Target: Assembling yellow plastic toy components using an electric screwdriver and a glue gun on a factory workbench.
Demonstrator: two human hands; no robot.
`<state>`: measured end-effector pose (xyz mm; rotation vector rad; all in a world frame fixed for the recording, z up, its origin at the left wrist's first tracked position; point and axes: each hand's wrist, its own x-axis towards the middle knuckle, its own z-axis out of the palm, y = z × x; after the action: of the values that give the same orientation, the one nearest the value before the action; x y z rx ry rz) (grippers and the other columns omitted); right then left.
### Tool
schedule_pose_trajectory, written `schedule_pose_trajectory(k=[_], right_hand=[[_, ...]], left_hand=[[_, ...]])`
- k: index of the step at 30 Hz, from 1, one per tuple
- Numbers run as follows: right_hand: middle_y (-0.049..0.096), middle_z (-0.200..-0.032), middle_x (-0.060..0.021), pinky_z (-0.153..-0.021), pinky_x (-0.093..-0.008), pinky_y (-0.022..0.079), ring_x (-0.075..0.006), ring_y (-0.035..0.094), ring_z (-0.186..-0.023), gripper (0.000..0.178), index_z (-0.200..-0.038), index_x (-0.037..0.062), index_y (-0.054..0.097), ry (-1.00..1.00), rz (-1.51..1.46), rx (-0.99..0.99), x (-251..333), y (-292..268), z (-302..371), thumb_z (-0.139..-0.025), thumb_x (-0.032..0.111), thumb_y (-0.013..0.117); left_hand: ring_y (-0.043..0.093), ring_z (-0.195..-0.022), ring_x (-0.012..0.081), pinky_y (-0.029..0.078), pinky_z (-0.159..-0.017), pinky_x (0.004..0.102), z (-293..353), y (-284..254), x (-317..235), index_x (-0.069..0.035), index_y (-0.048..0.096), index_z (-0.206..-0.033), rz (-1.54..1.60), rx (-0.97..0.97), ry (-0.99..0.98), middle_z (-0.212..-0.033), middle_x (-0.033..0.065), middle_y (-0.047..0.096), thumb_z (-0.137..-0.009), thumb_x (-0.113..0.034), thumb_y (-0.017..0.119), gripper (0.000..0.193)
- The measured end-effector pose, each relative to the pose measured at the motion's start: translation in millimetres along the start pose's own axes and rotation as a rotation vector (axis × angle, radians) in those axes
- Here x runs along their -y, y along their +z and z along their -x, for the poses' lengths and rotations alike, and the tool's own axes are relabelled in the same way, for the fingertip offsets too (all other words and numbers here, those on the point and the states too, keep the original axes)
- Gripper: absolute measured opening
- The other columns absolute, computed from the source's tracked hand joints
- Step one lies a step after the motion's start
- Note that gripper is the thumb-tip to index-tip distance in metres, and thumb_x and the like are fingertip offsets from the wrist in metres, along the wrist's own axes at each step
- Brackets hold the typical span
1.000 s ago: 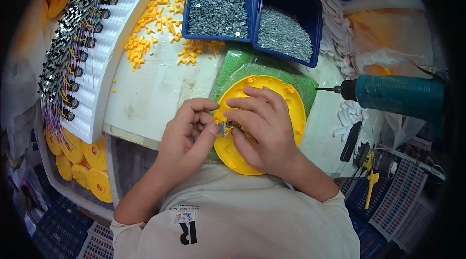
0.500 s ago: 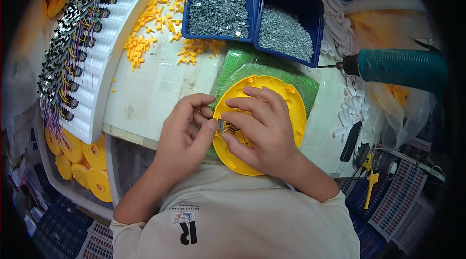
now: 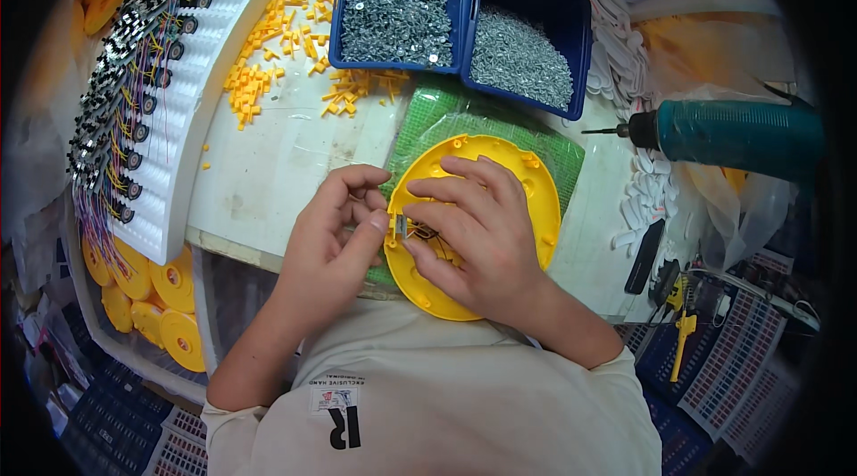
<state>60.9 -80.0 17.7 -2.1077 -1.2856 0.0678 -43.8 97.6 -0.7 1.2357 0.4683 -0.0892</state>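
A round yellow plastic shell [image 3: 539, 199], hollow side up with screw posts inside, lies on a green padded mat [image 3: 564, 159] in front of me. My right hand [image 3: 486, 231] reaches over it, thumb and fingers closed around a small grey metal-looking part [image 3: 401, 227] at the shell's left rim. Thin dark wires show beneath that palm. My left hand [image 3: 335, 226] is at the same rim, thumb and curled fingers closed on a small yellow plastic piece [image 3: 391, 220] beside the grey part. Its fingertips are partly hidden.
Two blue bins [image 3: 464, 8] of screws and small metal pieces stand behind the mat. Loose yellow pieces [image 3: 254, 88] lie left of them. A white foam tray [image 3: 201, 110] carries wired parts. At right are a teal power screwdriver [image 3: 736, 132], white plastic pieces [image 3: 647, 195] and a black bar [image 3: 644, 257].
My left thumb has drawn slightly left from the rim, so more of the yellow piece and grey part shows. My right hand stays over the shell, nearly unmoved.
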Motion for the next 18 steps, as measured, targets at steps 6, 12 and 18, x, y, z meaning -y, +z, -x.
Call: schedule_pose_trajectory(k=[6,12,18], right_hand=[[0.069,-0.123,-0.0064,-0.104,-0.0504,0.045,-0.0349,0.06,-0.123,0.035,-0.106,0.0085,0.073,-0.037,0.089,0.012,1.4,-0.6,1.1,-0.076,0.018,0.086],[0.068,-0.126,-0.0122,-0.101,-0.0495,0.048,-0.0372,0.061,-0.118,0.046,-0.119,0.0067,0.071,0.004,-0.095,0.057,-12.9,-24.0,0.1,-0.08,0.028,0.083],[0.066,-0.127,-0.012,-0.103,-0.0479,0.048,-0.0354,0.062,-0.118,0.046,-0.12,0.0071,0.073,0.092,0.043,0.005,-34.6,-46.9,43.2,-0.079,0.026,0.082]], left_hand=[[0.055,-0.09,0.0033,0.052,-0.072,0.0186,-0.6,-0.4,4.1,-0.003,0.051,-0.139,-0.063,0.015,0.012,-0.112,0.0008,0.054,-0.099,0.001,0.059,0.04],[0.055,-0.094,0.0047,0.051,-0.073,0.0188,0.3,4.0,0.5,-0.003,0.051,-0.139,-0.241,0.007,0.05,-0.117,0.0021,0.054,-0.095,0.006,0.062,0.047],[0.066,-0.097,0.0214,0.055,-0.074,0.0277,-4.7,11.2,4.4,-0.003,0.06,-0.125,-0.651,-0.095,0.473,-0.119,0.0121,0.063,-0.083,0.009,0.066,0.044]])
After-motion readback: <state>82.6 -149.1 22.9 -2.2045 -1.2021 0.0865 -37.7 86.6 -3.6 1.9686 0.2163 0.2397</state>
